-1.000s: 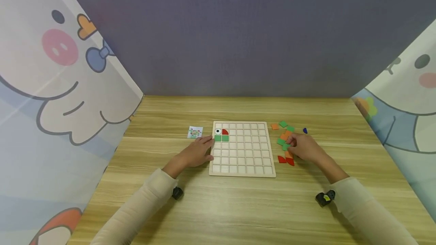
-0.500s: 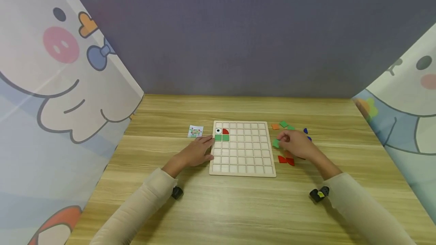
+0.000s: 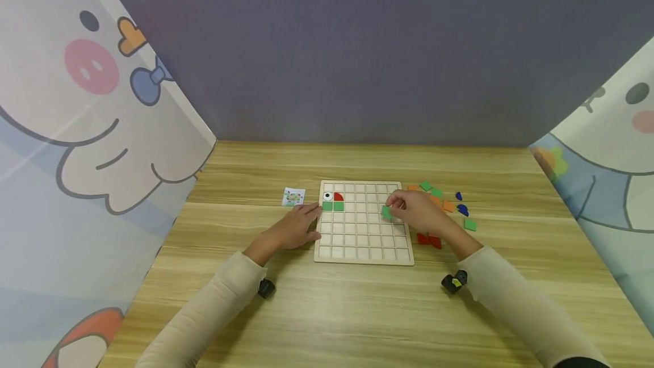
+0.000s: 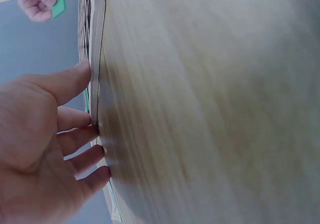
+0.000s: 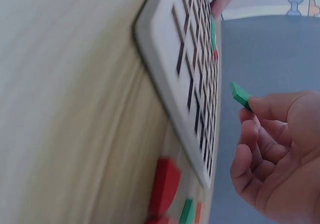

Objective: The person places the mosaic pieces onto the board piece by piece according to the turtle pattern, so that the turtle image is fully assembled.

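One right hand (image 3: 420, 210) pinches a green square tile (image 3: 386, 212) above a pale wooden grid board (image 3: 362, 241); the left hand (image 3: 296, 228), loosely spread, touches the board's edge. Height is unclear; keeping the tile level should help.

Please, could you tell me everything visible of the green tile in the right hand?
The green tile is flat, thin and looks squarish, one plain colour; it seems rigid, its material unclear. The right hand pinches it near one edge, hiding part of it. It is held tilted above the right side of the gridded board, not touching it.
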`<act>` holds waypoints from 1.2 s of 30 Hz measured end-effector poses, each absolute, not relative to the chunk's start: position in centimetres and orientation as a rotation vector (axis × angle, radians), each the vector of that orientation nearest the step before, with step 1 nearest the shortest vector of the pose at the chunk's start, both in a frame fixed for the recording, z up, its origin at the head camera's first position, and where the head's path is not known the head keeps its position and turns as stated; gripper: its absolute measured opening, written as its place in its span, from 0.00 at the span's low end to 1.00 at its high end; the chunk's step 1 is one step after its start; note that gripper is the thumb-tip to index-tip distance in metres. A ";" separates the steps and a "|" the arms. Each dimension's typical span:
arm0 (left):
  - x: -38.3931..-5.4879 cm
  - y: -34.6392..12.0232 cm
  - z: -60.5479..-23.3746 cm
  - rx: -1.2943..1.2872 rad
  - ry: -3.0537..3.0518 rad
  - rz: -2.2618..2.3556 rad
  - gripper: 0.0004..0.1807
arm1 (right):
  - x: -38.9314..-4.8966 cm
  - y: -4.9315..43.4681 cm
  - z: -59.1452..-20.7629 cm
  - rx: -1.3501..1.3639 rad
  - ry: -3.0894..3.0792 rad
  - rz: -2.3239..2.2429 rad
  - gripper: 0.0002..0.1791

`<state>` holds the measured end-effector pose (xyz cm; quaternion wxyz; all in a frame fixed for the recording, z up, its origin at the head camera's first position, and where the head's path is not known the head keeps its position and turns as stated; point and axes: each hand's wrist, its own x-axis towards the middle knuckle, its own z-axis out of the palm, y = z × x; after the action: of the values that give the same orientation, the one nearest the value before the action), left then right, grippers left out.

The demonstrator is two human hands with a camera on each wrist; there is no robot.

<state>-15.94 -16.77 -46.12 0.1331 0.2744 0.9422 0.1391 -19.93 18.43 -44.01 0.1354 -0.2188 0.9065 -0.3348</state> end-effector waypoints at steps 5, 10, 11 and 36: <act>-15.9 -16.7 -46.0 0.779 2.730 0.400 0.40 | -20.3 16.3 -43.8 -0.706 2.605 -0.954 0.06; -15.9 -16.7 -46.0 0.773 2.725 0.410 0.39 | -20.7 14.2 -44.2 -0.762 2.605 -0.922 0.05; -15.9 -16.6 -46.0 0.775 2.725 0.412 0.39 | -20.7 13.8 -44.3 -0.764 2.603 -0.919 0.05; -15.7 -16.4 -45.5 0.699 2.696 0.440 0.40 | -21.5 7.7 -45.2 -0.853 2.511 -0.952 0.05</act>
<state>-15.70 -16.45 -45.47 0.1603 0.2447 0.9437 0.1542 -21.52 7.71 -45.25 0.1611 -0.2988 0.8796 -0.3333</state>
